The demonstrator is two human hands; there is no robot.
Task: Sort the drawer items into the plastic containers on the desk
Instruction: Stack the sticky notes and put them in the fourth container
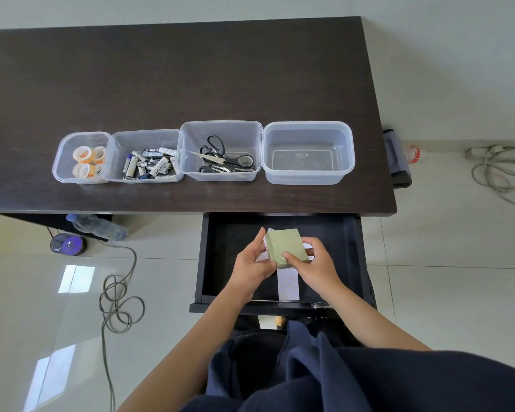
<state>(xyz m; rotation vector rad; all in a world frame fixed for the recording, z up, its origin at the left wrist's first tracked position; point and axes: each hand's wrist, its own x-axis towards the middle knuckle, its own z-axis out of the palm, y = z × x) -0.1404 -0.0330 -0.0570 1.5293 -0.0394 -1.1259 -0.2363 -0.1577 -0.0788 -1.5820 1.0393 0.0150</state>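
The green pad (pixel 286 246) is up between my two hands, just over the open drawer (pixel 351 257). My left hand (pixel 252 267) holds its left side, with the fingers curled round the edge and the thumb near the bottom corner. My right hand (pixel 317 263) holds its right side, with the thumb pressed on top near the front and the fingers wrapped behind. Both hands are closed on the pad.

The pad is a thick, square block of pale green paper. It tips a bit, so I see its top and one side. Some white paper (pixel 263 254) shows under it by my left hand.

A white card (pixel 288 284) lies flat in the drawer below my hands, near the front wall.

Four clear boxes sit in a row on the dark counter (pixel 191 78), close to its front edge. The left box (pixel 63 162) has tape rolls (pixel 88 160). The next box (pixel 119 144) has batteries (pixel 150 165). The third box (pixel 244 135) has scissors (pixel 220 157). The right box (pixel 348 156) has nothing in it.
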